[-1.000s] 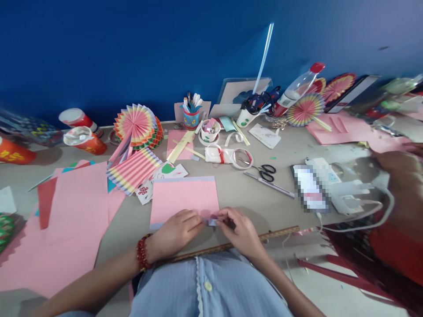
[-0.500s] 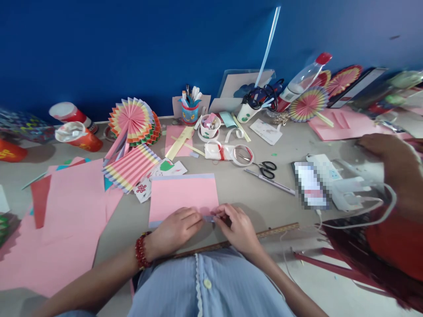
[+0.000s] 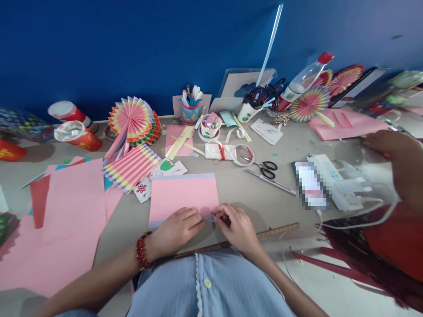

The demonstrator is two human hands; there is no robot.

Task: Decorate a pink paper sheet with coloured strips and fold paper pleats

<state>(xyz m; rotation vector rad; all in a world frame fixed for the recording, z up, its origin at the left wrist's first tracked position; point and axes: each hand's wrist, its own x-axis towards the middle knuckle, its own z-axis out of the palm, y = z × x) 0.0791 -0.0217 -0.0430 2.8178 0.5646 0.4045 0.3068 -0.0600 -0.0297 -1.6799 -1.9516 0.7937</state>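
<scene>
A pink sheet of paper (image 3: 183,193) with lilac strips along its far and near edges lies flat in front of me. My left hand (image 3: 180,229) rests on its near edge, fingers together and pressing the paper down. At the near right corner my right hand (image 3: 236,226) pinches the lilac edge between thumb and fingertips. Just left of the sheet lies a pleated paper piece (image 3: 132,166) in pink, yellow and lilac. Behind that stands a folded paper fan (image 3: 130,116). Under my wrists, a wooden ruler (image 3: 277,230) runs along the table's front edge.
Black-handled scissors (image 3: 268,169), a tape roll (image 3: 243,155) and a lilac pen (image 3: 271,182) lie beyond my right hand. Large pink sheets (image 3: 74,207) cover the left side. A phone (image 3: 310,185) lies at right, near another person's arm (image 3: 396,154). Cups (image 3: 77,135) stand at the back left.
My hands and the pink sheet stay almost in place. The other person's hand at the right has shifted slightly to the right.
</scene>
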